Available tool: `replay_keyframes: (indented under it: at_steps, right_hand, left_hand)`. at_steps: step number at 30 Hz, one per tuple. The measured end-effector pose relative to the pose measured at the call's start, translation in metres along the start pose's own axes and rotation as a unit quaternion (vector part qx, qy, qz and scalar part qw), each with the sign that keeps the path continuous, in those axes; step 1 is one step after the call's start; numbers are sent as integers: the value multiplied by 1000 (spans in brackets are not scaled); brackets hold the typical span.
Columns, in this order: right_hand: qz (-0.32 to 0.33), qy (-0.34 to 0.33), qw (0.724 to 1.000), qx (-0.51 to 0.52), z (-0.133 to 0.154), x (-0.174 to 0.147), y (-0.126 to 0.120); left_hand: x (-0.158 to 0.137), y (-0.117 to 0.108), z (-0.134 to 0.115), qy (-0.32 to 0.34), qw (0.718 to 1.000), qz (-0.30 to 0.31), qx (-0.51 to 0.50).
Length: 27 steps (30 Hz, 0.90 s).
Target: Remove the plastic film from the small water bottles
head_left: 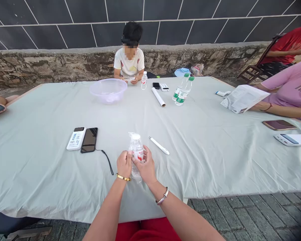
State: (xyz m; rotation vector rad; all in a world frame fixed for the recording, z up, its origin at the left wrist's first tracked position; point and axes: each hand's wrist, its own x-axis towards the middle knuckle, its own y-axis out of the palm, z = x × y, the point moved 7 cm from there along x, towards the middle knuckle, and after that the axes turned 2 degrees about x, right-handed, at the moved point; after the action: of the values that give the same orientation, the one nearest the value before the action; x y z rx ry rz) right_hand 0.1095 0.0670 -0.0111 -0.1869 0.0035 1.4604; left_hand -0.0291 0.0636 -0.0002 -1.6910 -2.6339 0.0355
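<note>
Both of my hands grip a small clear water bottle (136, 147) with a white cap and a red-and-white label, near the front edge of the table. Clear plastic film seems to wrap it, sticking out by the cap and below the base. My left hand (124, 164), with a gold bracelet at the wrist, closes on the bottle's left side. From the right, my right hand (146, 166), wearing a silver bracelet, wraps round it with the thumb across the front. A white utility knife (159, 145) lies just right of the bottle.
Left of my hands lie a white power bank (76, 139) and a black phone (89, 140) with a strap. Farther back are a purple basin (108, 90), a white roll (158, 97) and two green-capped bottles (182, 92). People sit around the table; one holds a paper sheet (243, 98).
</note>
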Motion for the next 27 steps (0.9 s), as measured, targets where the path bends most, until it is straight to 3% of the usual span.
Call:
replay_keyframes:
  at_steps: [3, 7, 11, 14, 17, 20, 23, 27]
  right_hand:
    - [10, 34, 996, 86, -9, 5, -1]
    - [44, 111, 968, 220, -18, 8, 3]
    - [81, 170, 917, 353, -22, 12, 11]
    - [110, 205, 880, 414, -26, 14, 16]
    - [166, 254, 837, 454, -27, 12, 23]
    - [221, 293, 807, 463, -26, 5, 27]
    - [268, 319, 800, 432, -27, -3, 30]
    - [291, 299, 812, 408, -27, -7, 30]
  left_hand:
    - [3, -7, 16, -66, 993, -28, -96]
    - [5, -10, 37, -196, 938, -67, -277]
    - [6, -9, 33, -243, 912, -29, -328]
    - [3, -5, 22, -273, 860, 17, -430]
    - [-1, -1, 7, -276, 813, 67, -508]
    - [-4, 0, -9, -261, 803, 111, -523]
    - [-8, 0, -25, -244, 800, 140, -529]
    - [-14, -6, -46, -211, 803, 164, -533]
